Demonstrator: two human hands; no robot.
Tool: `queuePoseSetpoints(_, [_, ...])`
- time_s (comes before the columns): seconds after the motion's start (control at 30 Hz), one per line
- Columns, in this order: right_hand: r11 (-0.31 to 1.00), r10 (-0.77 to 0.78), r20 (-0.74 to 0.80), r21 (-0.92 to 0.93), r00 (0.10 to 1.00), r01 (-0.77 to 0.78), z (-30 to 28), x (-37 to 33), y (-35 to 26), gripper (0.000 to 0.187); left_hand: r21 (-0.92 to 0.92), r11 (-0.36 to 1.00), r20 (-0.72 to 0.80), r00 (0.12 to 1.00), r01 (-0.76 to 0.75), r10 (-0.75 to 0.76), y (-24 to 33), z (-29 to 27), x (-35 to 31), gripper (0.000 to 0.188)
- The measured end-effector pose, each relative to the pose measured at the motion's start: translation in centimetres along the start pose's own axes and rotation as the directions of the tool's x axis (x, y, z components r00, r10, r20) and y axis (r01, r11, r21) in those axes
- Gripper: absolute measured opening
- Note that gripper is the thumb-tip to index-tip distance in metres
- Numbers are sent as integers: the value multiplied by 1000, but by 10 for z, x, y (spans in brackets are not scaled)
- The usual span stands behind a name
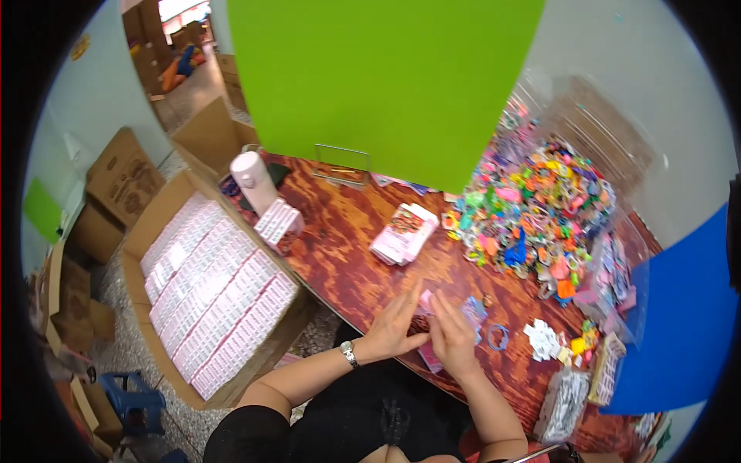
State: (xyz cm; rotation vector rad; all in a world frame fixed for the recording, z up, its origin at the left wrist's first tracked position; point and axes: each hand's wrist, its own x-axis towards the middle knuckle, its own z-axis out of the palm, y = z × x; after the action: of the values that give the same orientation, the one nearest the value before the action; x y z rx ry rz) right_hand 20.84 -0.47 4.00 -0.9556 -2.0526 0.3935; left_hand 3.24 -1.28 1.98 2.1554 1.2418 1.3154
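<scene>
My left hand (394, 324) and my right hand (451, 336) meet at the near edge of a reddish wooden table (340, 255). Together they hold a small pink card packet (424, 305), fingers pinching its top; most of the packet is hidden behind them. A watch sits on my left wrist. Just right of my hands lie a light blue toy piece (474, 310) and a blue ring (498, 336). A stack of pink card packets (404, 233) lies farther up the table.
A big heap of colourful small plastic toys (532, 208) fills a clear bag at the right. An open cardboard box (147, 231) of pink packets stands at the left. A green board (386, 77) stands behind, a white cylinder (253, 179) near it, and a blue board (679, 324) at right.
</scene>
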Motion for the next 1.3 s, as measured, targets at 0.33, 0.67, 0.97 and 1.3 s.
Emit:
queuePoseSetpoints(0.33, [998,66,136,15,989,-68,28,38,31,53,762,638,-143,990,114,-6,-79,-124,-5,62])
queuePoseSetpoints(0.67, [895,117,196,-445,974,-18,92,94,58,73,836,360,-337,906,413,-257,-152,-175,-5,68])
queuePoseSetpoints(0.97, [885,73,182,-465,981,20,95,94,60,51,759,602,-154,966,249,-205,-169,-203,-14,69])
queuePoseSetpoints(1.3, [894,-120,103,-422,987,153,93,83,69,26,829,527,-259,964,189,61,-115,-181,14,68])
